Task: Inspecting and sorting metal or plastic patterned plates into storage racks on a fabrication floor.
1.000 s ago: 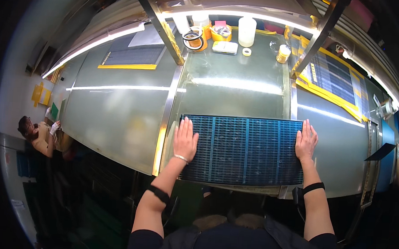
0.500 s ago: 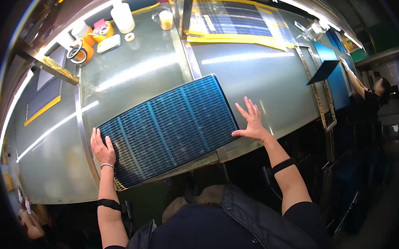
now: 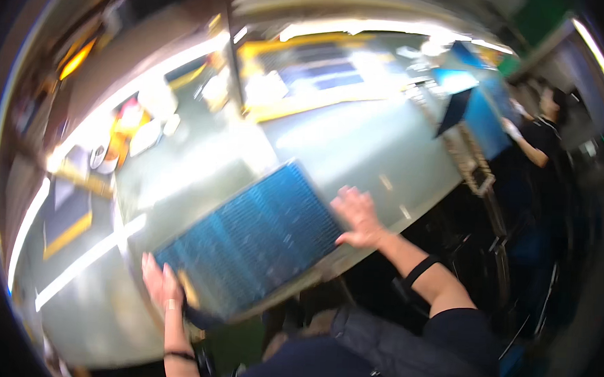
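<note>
A blue rectangular panel [image 3: 251, 244] with a fine grid pattern lies on the pale, shiny table [image 3: 213, 184], slanted, its near side close to the front edge. My left hand [image 3: 162, 283] is at its left end, fingers stretched and thumb apart, seemingly against the panel's edge. At the opposite end, my right hand [image 3: 358, 220] has its fingers spread, with the thumb near the panel's right edge. Neither hand wraps round anything. Motion blur hides the exact contact points.
Orange tape rolls [image 3: 117, 134] and a white bottle [image 3: 158, 98] stand at the back left. Yellow-edged sheets [image 3: 321, 77] lie at the back. A dark panel [image 3: 454, 113] stands tilted at the right, near a co-worker [image 3: 544, 133] in dark clothes.
My view has turned and blurred, so the table and panel sit lower and more slanted. Both hands remain at the panel's ends. The co-worker's arms have changed position.
</note>
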`<control>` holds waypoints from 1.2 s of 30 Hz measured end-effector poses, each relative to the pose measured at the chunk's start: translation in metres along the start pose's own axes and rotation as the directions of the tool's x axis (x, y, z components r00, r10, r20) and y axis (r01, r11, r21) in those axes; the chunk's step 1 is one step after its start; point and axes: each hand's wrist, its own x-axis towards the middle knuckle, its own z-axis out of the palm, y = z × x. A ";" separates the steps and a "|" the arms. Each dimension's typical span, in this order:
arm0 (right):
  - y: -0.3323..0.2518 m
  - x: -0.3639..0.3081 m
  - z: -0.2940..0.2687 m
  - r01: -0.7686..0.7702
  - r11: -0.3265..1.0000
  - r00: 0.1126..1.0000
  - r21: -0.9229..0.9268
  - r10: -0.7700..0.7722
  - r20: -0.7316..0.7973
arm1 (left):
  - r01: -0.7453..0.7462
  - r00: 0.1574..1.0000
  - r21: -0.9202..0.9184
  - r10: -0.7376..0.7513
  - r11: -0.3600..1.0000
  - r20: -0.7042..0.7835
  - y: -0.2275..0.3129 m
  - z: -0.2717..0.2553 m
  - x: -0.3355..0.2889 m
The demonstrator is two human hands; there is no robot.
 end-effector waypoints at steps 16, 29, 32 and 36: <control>-0.035 0.142 0.052 -0.139 0.981 0.990 -0.134 0.136 -0.032 | -0.060 0.992 0.199 0.036 0.978 0.119 0.033 -0.044 -0.016; -0.058 -0.056 0.055 -0.130 0.991 0.991 0.014 0.130 -0.015 | -0.294 0.928 -0.108 0.311 0.950 0.205 -0.043 -0.062 -0.195; -0.064 -0.072 0.035 -0.052 0.992 0.995 -0.119 0.062 0.080 | -0.338 0.928 -0.098 0.349 0.936 0.133 -0.060 -0.056 -0.198; -0.045 -0.129 0.041 0.197 0.961 0.980 -0.196 -0.188 0.066 | -0.416 0.909 -0.099 0.412 0.904 -0.063 -0.093 -0.026 -0.198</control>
